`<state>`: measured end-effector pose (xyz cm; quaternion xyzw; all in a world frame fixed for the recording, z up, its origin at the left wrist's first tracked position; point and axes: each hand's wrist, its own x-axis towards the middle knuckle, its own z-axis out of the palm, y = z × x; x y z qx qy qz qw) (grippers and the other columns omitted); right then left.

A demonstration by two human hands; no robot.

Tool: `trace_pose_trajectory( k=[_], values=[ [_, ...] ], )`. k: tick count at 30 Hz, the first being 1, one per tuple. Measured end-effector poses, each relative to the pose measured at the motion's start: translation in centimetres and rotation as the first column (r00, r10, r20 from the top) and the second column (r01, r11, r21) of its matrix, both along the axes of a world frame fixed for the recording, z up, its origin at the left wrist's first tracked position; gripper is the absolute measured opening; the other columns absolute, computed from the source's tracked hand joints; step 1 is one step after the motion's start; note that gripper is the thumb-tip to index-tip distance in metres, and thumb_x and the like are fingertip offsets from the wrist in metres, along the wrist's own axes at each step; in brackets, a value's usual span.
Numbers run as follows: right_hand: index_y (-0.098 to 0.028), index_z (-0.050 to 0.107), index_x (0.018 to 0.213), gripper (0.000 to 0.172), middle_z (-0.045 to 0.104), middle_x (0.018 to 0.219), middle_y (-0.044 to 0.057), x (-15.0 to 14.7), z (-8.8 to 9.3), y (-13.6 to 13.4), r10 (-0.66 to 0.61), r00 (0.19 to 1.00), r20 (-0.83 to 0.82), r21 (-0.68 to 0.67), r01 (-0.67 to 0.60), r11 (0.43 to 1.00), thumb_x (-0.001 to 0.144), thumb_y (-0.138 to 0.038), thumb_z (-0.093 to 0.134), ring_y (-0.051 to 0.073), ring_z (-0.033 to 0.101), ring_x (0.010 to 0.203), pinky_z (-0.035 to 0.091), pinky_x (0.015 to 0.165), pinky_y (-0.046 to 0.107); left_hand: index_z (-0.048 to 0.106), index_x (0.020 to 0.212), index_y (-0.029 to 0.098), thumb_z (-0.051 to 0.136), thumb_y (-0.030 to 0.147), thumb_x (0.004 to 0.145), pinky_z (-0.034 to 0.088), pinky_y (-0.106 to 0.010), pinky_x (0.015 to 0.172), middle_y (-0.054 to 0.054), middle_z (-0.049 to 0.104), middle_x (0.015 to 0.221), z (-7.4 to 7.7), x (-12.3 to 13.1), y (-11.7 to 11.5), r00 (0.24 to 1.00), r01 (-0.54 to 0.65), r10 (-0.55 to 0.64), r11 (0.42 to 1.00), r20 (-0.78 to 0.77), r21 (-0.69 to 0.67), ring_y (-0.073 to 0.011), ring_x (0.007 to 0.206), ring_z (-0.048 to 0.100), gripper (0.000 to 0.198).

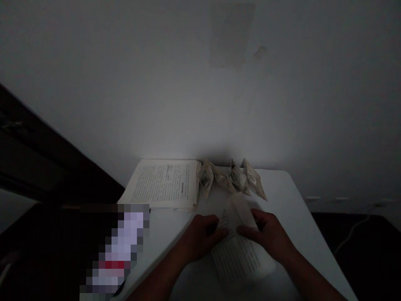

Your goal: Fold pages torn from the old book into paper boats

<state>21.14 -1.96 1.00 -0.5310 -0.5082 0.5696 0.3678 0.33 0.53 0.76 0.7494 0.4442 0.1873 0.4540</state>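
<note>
A printed paper sheet [238, 251] lies on the white table [288, 192], its far end folded up. My left hand [203, 235] pinches the sheet's left side with closed fingers. My right hand [269, 235] grips the folded part from the right, fingers curled over it. Behind the hands stand several folded paper boats [233, 177] in a row. The picture is dim.
A stack of printed pages [164, 183] lies at the table's back left. A blurred-out patch [115, 251] covers something at the left. A pale wall [200, 83] rises behind the table. Dark furniture [37, 167] stands at the left, dark floor with a cable [351, 234] at the right.
</note>
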Motion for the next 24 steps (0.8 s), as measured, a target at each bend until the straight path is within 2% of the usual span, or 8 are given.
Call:
trace_pose_trajectory(
  k=[3, 6, 11, 14, 18, 24],
  values=[
    [-0.016, 0.064, 0.089, 0.031, 0.072, 0.085, 0.006, 0.36, -0.32, 0.28, -0.082, 0.99, -0.111, -0.036, 0.078, 0.996, 0.067, -0.035, 0.072, 0.025, 0.067, 0.078, 0.053, 0.071, 0.036, 0.043, 0.054, 0.015, 0.053, 0.042, 0.079, 0.02, -0.021, 0.045, 0.007, 0.031, 0.052, -0.32, -0.18, -0.09, 0.999, -0.011, 0.018, 0.989, 0.051, -0.147, -0.0073, 0.049, 0.028, 0.038],
    [-0.016, 0.065, 0.09, 0.033, 0.073, 0.086, 0.006, 0.48, -0.28, 0.33, -0.066, 0.992, -0.112, -0.068, 0.059, 0.996, 0.063, -0.032, 0.075, 0.025, 0.067, 0.079, 0.053, 0.072, 0.036, 0.042, 0.051, 0.015, 0.055, 0.043, 0.077, 0.019, -0.021, 0.045, 0.007, 0.03, 0.051, -0.57, -0.32, 0.01, 0.991, -0.032, 0.063, 0.966, 0.115, -0.255, -0.0069, 0.048, 0.027, 0.041],
    [-0.015, 0.068, 0.082, 0.029, 0.073, 0.082, 0.007, 0.25, 0.06, 0.11, -0.032, 0.991, -0.13, -0.128, 0.015, 0.992, 0.061, -0.034, 0.076, 0.024, 0.068, 0.073, 0.053, 0.067, 0.036, 0.042, 0.052, 0.015, 0.054, 0.045, 0.078, 0.021, -0.021, 0.046, 0.007, 0.03, 0.052, -0.63, -0.57, 0.25, 0.97, 0.054, 0.039, 0.929, 0.241, -0.365, -0.0067, 0.049, 0.027, 0.042],
    [-0.015, 0.069, 0.081, 0.03, 0.073, 0.08, 0.007, 0.25, 0.11, 0.06, -0.03, 0.984, -0.174, -0.158, 0.002, 0.987, 0.061, -0.036, 0.076, 0.025, 0.068, 0.072, 0.053, 0.067, 0.038, 0.039, 0.051, 0.015, 0.052, 0.046, 0.079, 0.02, -0.021, 0.046, 0.007, 0.028, 0.053, -0.44, -0.62, 0.25, 0.968, 0.091, 0.002, 0.929, 0.25, -0.36, -0.0067, 0.049, 0.025, 0.044],
    [-0.014, 0.07, 0.081, 0.032, 0.073, 0.079, 0.007, 0.34, -0.22, 0.06, -0.011, 0.985, -0.175, -0.157, -0.017, 0.988, 0.06, -0.036, 0.077, 0.024, 0.067, 0.072, 0.053, 0.068, 0.037, 0.044, 0.054, 0.014, 0.053, 0.044, 0.079, 0.021, -0.021, 0.046, 0.006, 0.03, 0.054, -0.44, -0.53, 0.08, 0.973, 0.08, -0.001, 0.938, 0.229, -0.337, -0.0073, 0.051, 0.027, 0.04],
    [-0.014, 0.069, 0.082, 0.029, 0.072, 0.077, 0.006, 0.26, -0.43, 0.01, 0.01, 0.985, -0.175, -0.146, -0.036, 0.989, 0.061, -0.033, 0.076, 0.021, 0.066, 0.068, 0.051, 0.064, 0.033, 0.049, 0.057, 0.014, 0.052, 0.042, 0.08, 0.023, -0.02, 0.048, 0.005, 0.033, 0.055, -0.22, -0.46, -0.06, 0.96, 0.113, -0.02, 0.939, 0.279, -0.324, -0.0078, 0.052, 0.03, 0.037]
  ],
)
